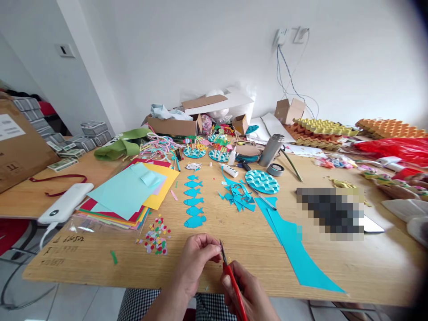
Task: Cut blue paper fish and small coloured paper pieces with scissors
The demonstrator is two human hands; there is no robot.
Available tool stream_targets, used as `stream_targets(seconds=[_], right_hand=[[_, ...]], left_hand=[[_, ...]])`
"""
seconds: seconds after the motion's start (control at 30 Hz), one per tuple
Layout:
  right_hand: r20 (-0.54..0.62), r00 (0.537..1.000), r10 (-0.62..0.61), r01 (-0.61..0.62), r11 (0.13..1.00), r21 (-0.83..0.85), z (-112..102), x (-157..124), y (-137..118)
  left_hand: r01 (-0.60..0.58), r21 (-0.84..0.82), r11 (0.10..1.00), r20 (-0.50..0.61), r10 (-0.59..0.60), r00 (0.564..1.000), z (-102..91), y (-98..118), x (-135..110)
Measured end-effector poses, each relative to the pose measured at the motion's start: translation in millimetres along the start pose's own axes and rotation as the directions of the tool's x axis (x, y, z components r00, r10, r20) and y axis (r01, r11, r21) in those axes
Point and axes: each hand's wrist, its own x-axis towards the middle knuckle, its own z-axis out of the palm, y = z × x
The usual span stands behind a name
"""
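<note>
At the table's front edge my right hand (245, 285) is closed round red-handled scissors (233, 281), whose dark blades point up and away from me. The blade tips are close to the fingertips of my left hand (200, 256). Those fingers are pinched together; what they hold, if anything, is too small or hidden to tell. A tiny yellow scrap (229, 259) shows just beyond the right hand. Ahead of my hands, several blue paper fish (194, 221) lie in a column. Small coloured paper dots (157, 240) are scattered to the left of my left hand.
Coloured paper sheets (117, 191) are stacked at left, near a white power bank (67, 203). Blue offcuts (239, 196), a large blue paper strip (294, 254), a wavy blue disc (261, 181) and a steel flask (271, 150) lie to the right. Boxes (174, 126) line the wall.
</note>
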Motion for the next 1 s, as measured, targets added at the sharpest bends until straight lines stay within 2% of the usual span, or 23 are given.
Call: stream_targets(seconds=[0.37, 0.63, 0.8, 1.0], right_hand=[[-0.035, 0.999, 0.000, -0.002, 1.000, -0.029, 1.2, -0.5, -2.3], [-0.030, 0.999, -0.016, 0.014, 0.999, -0.051, -0.1, -1.2, -1.7], [-0.011, 1.000, 0.016, -0.016, 0.999, -0.038, -0.1, -2.9, -3.7], [-0.002, 1.000, -0.008, 0.007, 0.996, -0.092, -2.7, -2.3, 0.7]], left_hand=[[-0.001, 0.004, 1.000, 0.012, 0.001, 1.000, -0.6, -1.9, 0.9], [-0.003, 0.027, 1.000, 0.013, 0.002, 1.000, -1.5, -0.1, 1.4], [0.006, 0.040, 0.999, 0.023, -0.007, 1.000, -2.8, 0.5, 2.1], [0.020, 0.048, 0.999, 0.037, -0.021, 0.999, -4.1, 3.7, 2.1]])
